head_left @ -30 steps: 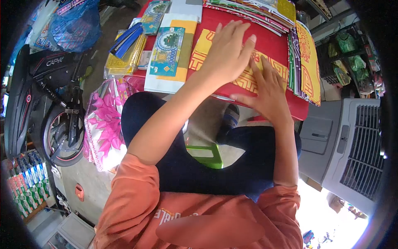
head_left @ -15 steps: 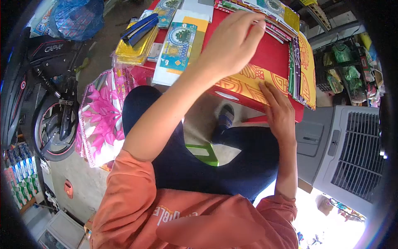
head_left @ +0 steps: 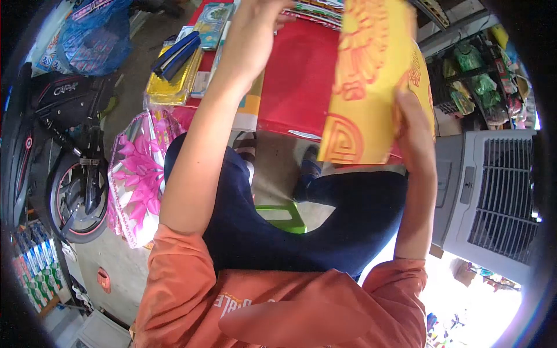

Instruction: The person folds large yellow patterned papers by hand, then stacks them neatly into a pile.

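My right hand [head_left: 415,122] grips a yellow paper sheet with red printed patterns [head_left: 360,69], held upright above the right side of the red table [head_left: 296,81]. Its fingers are partly hidden by the sheet. Near the table's far edge is my left hand [head_left: 255,40], partly cut off by the frame top; the fingers that show are a little apart, and I see nothing in them. Just beyond it lies a stack of coloured papers [head_left: 316,14]. Banknote-printed papers [head_left: 213,20] lie left of that hand. A dark blue stapler [head_left: 176,56] rests on a yellow packet [head_left: 184,87].
A plastic bag with pink flowers [head_left: 139,174] stands by my left leg. Farther left is a dark bicycle [head_left: 75,151]. A grey air cooler [head_left: 493,191] stands at the right, with a rack of goods [head_left: 478,81] behind it. A green stool [head_left: 284,217] shows between my legs.
My right hand has lifted the yellow sheet from the table's near edge to upright. My left hand has moved left from the paper stack. The view has shifted slightly.
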A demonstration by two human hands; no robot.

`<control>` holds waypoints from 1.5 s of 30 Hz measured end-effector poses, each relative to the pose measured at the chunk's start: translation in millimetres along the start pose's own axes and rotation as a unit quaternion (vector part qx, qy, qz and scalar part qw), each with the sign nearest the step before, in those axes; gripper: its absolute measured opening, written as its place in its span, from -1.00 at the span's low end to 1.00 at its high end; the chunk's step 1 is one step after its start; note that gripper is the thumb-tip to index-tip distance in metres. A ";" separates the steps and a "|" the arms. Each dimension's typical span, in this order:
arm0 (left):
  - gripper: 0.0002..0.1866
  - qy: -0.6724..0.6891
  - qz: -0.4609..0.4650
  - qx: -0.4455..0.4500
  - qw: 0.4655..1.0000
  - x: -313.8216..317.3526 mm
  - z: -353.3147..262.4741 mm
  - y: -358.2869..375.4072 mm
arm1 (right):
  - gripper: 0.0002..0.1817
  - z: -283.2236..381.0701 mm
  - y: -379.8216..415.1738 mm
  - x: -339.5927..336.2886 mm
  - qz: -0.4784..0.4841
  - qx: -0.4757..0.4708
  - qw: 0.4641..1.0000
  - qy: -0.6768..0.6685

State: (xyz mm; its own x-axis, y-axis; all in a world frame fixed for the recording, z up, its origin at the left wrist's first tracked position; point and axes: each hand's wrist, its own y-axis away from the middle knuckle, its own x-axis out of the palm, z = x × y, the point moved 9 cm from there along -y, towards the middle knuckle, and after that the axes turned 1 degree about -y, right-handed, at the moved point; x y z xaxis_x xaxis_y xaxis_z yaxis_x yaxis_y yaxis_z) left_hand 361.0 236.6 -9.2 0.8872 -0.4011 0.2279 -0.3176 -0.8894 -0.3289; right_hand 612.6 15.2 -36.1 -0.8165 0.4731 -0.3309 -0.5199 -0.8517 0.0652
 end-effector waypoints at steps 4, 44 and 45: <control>-0.45 -0.196 0.066 0.003 0.978 21.4 7.8 21.0 | -0.32 -28.6 -1.2 26.7 0.053 0.000 0.991 0.127; -0.31 -0.590 0.204 0.130 0.770 90.4 95.6 74.0 | -0.37 -10.7 -68.7 90.3 -0.009 -0.327 0.808 0.489; -0.31 -0.589 0.203 0.133 0.771 90.5 95.1 74.3 | -0.38 -10.4 -67.9 87.7 -0.018 -0.324 0.801 0.503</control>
State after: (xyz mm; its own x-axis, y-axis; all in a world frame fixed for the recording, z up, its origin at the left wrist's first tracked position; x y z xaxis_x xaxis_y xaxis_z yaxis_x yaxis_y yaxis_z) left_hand 449.6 155.1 -100.1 0.4701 -0.0186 -0.8824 -0.7087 -0.6039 -0.3648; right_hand 579.0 112.2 -79.4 -0.0199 0.3567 -0.9340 -0.0333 -0.9339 -0.3560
